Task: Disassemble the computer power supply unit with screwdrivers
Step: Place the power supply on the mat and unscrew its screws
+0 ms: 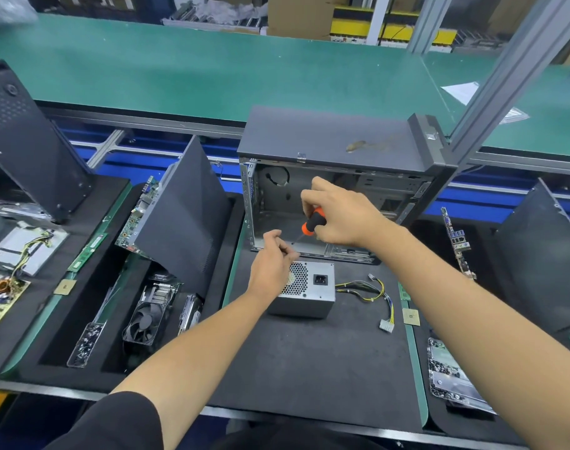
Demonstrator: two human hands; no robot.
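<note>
A grey metal power supply unit [313, 295] with a round fan grille and a black mains socket lies on the black foam mat [309, 362] in front of me. Its cable bundle [374, 293] trails to the right and ends in a white plug. My right hand [342, 216] grips an orange and black screwdriver [313, 222], tip pointing down and left just above the unit's far edge. My left hand [272, 264] hovers at the unit's left top edge, fingers curled and pinched together near the screwdriver tip; what they pinch is too small to see.
An open, emptied computer case [335, 177] stands right behind the unit. A leaning side panel [183, 209], a cooling fan [147, 319] and a clear tray of screws [85, 344] sit on the left. A second screw tray [452, 371] and a circuit board [457, 241] lie on the right.
</note>
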